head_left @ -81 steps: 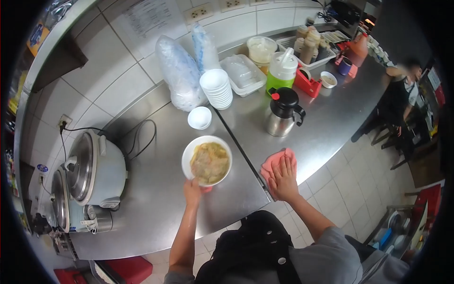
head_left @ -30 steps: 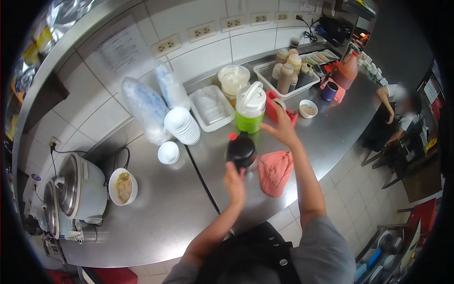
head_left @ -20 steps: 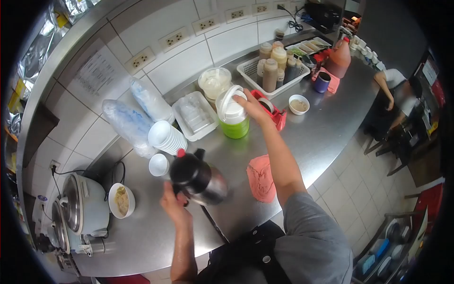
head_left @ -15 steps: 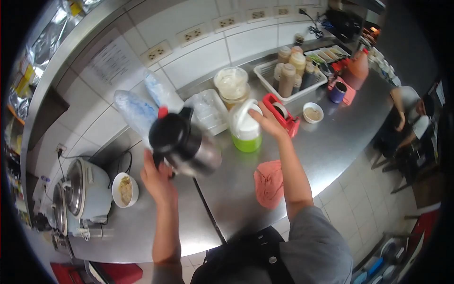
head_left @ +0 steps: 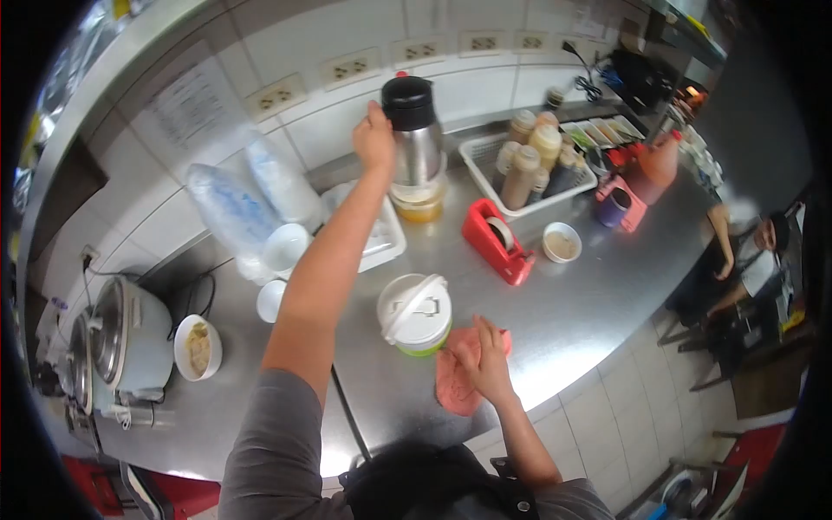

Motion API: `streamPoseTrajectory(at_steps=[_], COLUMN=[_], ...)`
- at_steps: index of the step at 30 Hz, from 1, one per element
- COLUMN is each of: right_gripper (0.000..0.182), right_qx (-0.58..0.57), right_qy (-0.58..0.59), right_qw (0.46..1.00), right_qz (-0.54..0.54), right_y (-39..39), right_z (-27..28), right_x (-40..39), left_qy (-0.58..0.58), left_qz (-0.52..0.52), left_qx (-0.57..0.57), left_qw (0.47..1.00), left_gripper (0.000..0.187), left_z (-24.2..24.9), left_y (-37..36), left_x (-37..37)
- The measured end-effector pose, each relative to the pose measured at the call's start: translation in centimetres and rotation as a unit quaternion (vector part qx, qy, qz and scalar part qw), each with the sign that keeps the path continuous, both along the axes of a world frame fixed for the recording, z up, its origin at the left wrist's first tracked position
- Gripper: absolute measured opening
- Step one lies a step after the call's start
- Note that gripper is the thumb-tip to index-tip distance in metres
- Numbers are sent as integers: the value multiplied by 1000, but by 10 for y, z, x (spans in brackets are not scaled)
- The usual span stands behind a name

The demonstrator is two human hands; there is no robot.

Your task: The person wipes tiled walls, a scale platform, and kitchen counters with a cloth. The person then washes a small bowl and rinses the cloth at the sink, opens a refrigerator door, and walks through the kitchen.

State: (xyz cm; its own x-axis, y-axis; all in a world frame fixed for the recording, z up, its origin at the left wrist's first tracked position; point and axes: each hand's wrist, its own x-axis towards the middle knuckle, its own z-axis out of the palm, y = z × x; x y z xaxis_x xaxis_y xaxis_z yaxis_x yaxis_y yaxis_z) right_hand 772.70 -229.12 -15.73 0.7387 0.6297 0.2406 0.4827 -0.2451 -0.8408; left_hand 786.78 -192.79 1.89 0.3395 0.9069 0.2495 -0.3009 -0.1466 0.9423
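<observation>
My left hand point(head_left: 374, 139) is closed around the handle side of a steel thermos jug point(head_left: 418, 154) with a black top. The jug stands upright at the back by the wall, overlapping a tub of yellowish contents point(head_left: 419, 206) in this view. Down near the front edge, my right hand point(head_left: 492, 366) rests on a crumpled pink cloth point(head_left: 457, 388), fingers stretched and apart. Just left of that hand stands a green jug with a white lid point(head_left: 418, 314), its handle folded over the top.
Beyond the cloth are a red tape dispenser point(head_left: 496, 247), a small bowl point(head_left: 562, 243) and a white basket of sauce bottles point(head_left: 529, 201). To the left are white cups point(head_left: 287, 248), a bowl of food point(head_left: 198, 348) and a rice cooker point(head_left: 130, 325). A person point(head_left: 737, 260) sits at right.
My left hand has carried the thermos jug rightward to the back. The right hand has let go of the green jug, which now stands closer to me, and has come down onto the cloth.
</observation>
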Motion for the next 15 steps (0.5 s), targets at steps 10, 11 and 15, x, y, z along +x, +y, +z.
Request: streamPoseTrajectory(at_steps=[10,11,15], right_gripper=[49,49,33], right_qx=[124,105,196], right_qy=[234,265,310], right_qw=[905,897,907], right_qz=[-333,-337,-209], right_y=[-56,-53,-45], right_z=[-71,-83,-124], right_x=[262,290,329], left_qy=[189,163,32], left_qz=[146,97,42], left_qx=[237,274,244], left_qw=[942,943,968], left_gripper=[44,41,29], left_z=[-29,-27,-22], left_y=[27,18,-66], left_x=[-6,-29,-162])
